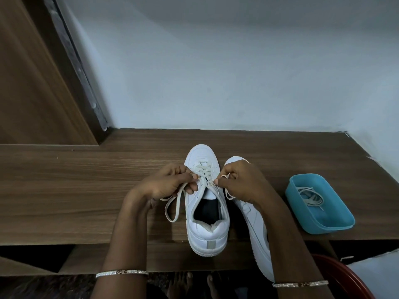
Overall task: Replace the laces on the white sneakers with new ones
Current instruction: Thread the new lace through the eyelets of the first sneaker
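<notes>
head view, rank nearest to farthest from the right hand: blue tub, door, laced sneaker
1. Laced sneaker: just left of the right hand, which pinches its lace.
2. Blue tub: off to its right.
3. Door: far left, at the back.

Plenty of bare tabletop [75, 190] at nine o'clock from the laced sneaker [207, 234], with only its lace [178, 203] looping out at eight. Three o'clock is crowded: second sneaker [257, 234] just beside, then the blue tub [336, 228] (laces [311, 198] coiled inside). At twelve, a short strip, then wall [237, 72].
</notes>
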Demonstrator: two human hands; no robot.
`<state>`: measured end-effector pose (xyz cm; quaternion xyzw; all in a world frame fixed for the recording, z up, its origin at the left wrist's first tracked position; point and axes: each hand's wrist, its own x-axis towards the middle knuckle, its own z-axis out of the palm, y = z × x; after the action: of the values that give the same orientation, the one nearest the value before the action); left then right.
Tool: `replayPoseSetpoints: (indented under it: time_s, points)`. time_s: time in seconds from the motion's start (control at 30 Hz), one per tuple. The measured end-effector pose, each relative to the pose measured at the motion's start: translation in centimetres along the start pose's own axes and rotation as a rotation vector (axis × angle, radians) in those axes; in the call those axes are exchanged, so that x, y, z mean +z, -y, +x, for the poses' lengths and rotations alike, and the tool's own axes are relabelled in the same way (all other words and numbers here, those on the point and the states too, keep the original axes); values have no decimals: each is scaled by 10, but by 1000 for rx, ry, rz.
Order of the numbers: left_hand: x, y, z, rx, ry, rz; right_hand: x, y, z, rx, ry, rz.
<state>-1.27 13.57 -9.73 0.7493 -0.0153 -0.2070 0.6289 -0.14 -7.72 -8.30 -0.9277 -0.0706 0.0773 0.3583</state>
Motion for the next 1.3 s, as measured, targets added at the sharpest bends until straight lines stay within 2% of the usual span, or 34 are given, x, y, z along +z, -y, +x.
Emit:
replayPoseSetpoints:
  time_s: [0.33, 0.5, 0.6, 0.7, 0.87, 0.97, 1.07, 1.2, 1.3]
  points:
    - [0, 0, 3, -12, -49, -59, 5, 1, 3, 88, -49, 60]
    - [0, -4, -2, 37, -60, -14, -4, 0, -2, 22, -42, 54]
    - [-1, -5, -4, 77, -113, 76, -18, 3, -7, 47, -59, 157]
    - [-3, -6, -3, 149, -190, 213, -23, 7, -7, 45, -162, 204]
    - [2, -16, -5, 163, -156, 391, -23, 10, -5, -74, -223, 193]
    - [5, -15, -3, 158, -157, 491, -24, 13, -5, -124, -239, 268]
    - [4, -14, -3, 157, -128, 462, -26, 16, -9, -110, -214, 304]
    - [3, -14, -3, 196, -111, 280, -27, 21, -12, -109, -222, 411]
    - [4, -15, -3, 175, -122, 339, -23, 20, -9, -123, -202, 370]
